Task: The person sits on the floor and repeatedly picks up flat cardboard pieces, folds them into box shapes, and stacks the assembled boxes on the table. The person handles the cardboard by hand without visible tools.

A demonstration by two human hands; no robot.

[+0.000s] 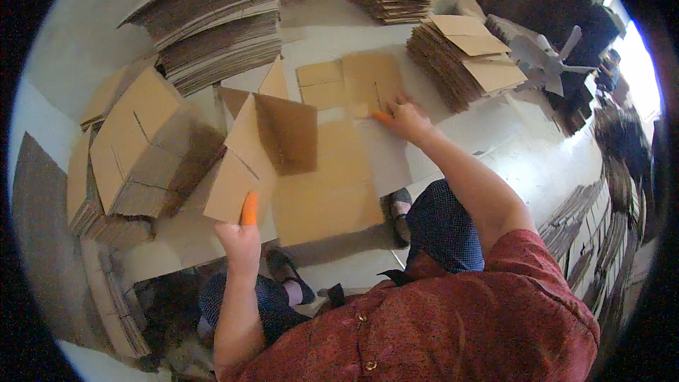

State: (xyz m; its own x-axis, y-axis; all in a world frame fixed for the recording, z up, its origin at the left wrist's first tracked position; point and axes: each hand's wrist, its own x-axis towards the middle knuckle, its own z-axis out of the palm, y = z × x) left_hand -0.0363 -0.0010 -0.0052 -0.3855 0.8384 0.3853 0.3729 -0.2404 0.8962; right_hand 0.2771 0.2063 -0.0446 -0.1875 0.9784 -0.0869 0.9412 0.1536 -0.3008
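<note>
Left hand (240, 242) clamped on part-folded cardboard (242, 159) — apparently unfinished; right hand (409, 122) at flat sheet (369, 76) beyond, grip indeterminable; stacks (453, 64) farther off seem unworked.

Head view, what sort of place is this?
Probably a cardboard workshop, judging by the tall stack of brown cardboard, another brown cardboard stack beyond the right hand, and the folded brown cardboard piece in the left hand.
</note>
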